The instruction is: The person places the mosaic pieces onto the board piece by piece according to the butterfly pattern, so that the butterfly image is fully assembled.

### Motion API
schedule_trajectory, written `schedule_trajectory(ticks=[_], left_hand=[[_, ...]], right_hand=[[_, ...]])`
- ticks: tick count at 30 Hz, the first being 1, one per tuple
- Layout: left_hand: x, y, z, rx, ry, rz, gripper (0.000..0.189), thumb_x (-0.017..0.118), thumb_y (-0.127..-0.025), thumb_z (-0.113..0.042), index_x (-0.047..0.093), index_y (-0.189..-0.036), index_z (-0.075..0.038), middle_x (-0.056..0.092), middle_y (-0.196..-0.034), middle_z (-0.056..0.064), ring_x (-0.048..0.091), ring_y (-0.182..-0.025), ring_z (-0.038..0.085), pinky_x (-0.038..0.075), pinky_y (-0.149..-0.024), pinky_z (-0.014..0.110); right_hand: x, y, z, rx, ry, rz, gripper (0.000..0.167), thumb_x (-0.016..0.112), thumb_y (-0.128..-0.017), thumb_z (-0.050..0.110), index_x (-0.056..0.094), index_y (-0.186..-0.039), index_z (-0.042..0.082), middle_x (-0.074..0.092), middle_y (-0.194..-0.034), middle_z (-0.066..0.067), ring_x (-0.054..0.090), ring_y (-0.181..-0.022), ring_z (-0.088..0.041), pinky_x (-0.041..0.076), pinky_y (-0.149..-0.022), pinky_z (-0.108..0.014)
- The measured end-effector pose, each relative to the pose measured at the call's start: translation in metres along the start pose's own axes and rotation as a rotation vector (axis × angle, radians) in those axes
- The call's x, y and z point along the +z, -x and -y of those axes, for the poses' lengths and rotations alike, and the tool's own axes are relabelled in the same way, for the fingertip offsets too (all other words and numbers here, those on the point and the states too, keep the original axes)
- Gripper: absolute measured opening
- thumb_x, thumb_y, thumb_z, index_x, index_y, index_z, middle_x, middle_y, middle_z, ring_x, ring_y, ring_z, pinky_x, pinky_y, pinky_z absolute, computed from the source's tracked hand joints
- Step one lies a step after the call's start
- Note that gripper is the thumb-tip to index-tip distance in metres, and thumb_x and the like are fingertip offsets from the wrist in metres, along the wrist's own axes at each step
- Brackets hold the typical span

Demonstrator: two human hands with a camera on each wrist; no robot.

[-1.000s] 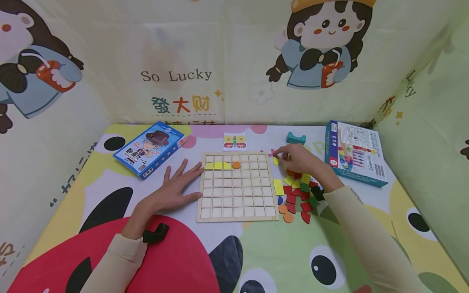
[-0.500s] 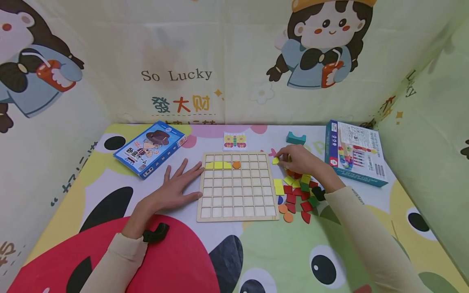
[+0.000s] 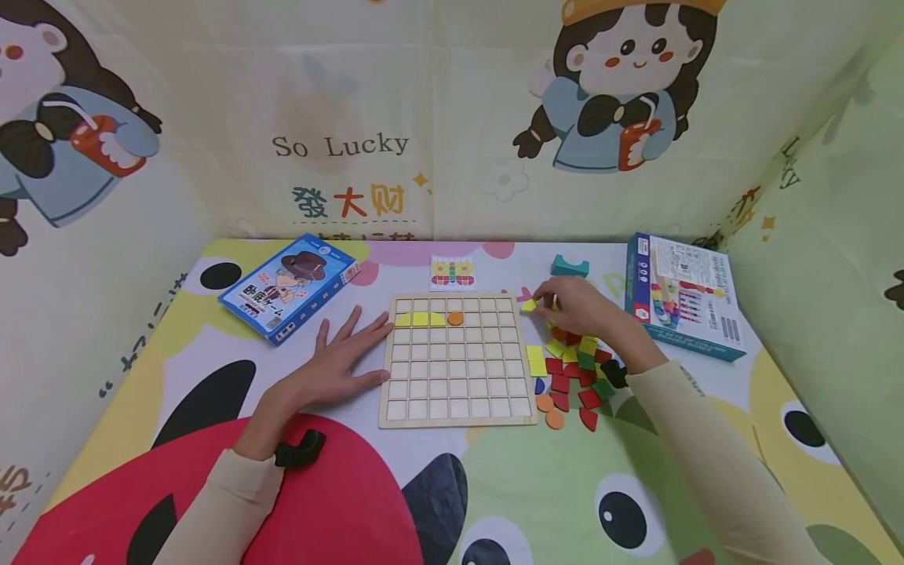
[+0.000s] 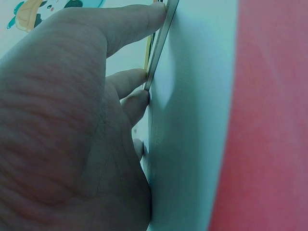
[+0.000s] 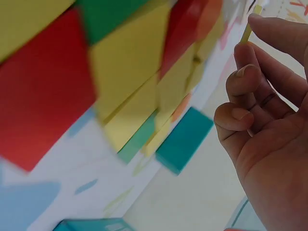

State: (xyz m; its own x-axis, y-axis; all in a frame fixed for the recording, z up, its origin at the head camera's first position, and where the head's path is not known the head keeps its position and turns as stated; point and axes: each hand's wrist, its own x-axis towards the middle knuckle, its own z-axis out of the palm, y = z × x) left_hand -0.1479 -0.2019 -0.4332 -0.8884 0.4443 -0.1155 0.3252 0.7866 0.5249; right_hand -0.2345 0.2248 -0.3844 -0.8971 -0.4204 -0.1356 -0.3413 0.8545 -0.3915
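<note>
My left hand (image 3: 339,369) rests with spread, straight fingers on the table, its fingertips and thumb touching the left edge of the wooden grid board (image 3: 428,428). In the left wrist view its fingers (image 4: 132,82) meet the board's side. Three yellow tiles (image 3: 420,319) and an orange round tile (image 3: 455,318) sit in a row of the board's cells. Right of the board, my right hand (image 3: 575,304) pinches a yellow tile (image 3: 528,305) between thumb and index finger. The right wrist view shows this yellow tile (image 5: 249,30) edge-on; its other fingers are curled.
Loose red, yellow, green and orange tiles (image 3: 560,383) lie below the right hand. A teal block (image 3: 570,266) stands behind it. A butterfly card (image 3: 453,273) lies beyond the board. A blue box (image 3: 289,288) is at left, another box (image 3: 688,294) at right.
The right hand has shifted very slightly, and the yellow tile in its fingers has turned and risen a little. The left hand has stayed in place.
</note>
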Motion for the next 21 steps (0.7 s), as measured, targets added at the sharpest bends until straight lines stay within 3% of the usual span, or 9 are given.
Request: schedule_trajectory(ticks=[13,21], left_hand=[[0.001,-0.001,0.001,0.003,0.001,-0.002,0.088,0.069,-0.094,-0.052,0.030,-0.169,-0.026,0.020,-0.180,0.003,-0.006,-0.168,0.040,-0.018,-0.125,0.076],[0.000,0.000,0.000,0.005,0.002,-0.002,0.088,0.069,-0.094,-0.052,0.031,-0.169,-0.025,0.020,-0.180,0.004,-0.006,-0.168,0.041,-0.017,-0.125,0.076]], right_hand=[[0.022,-0.015,0.049,-0.129,0.015,0.010,0.027,0.078,-0.098,0.025,0.078,-0.119,0.007,0.067,-0.092,-0.004,0.057,-0.083,-0.018,0.048,-0.073,-0.028],[0.032,-0.025,0.066,-0.177,0.042,0.001,0.026,0.079,-0.097,0.026,0.080,-0.118,0.010,0.066,-0.090,-0.003,0.058,-0.084,-0.017,0.050,-0.075,-0.028]])
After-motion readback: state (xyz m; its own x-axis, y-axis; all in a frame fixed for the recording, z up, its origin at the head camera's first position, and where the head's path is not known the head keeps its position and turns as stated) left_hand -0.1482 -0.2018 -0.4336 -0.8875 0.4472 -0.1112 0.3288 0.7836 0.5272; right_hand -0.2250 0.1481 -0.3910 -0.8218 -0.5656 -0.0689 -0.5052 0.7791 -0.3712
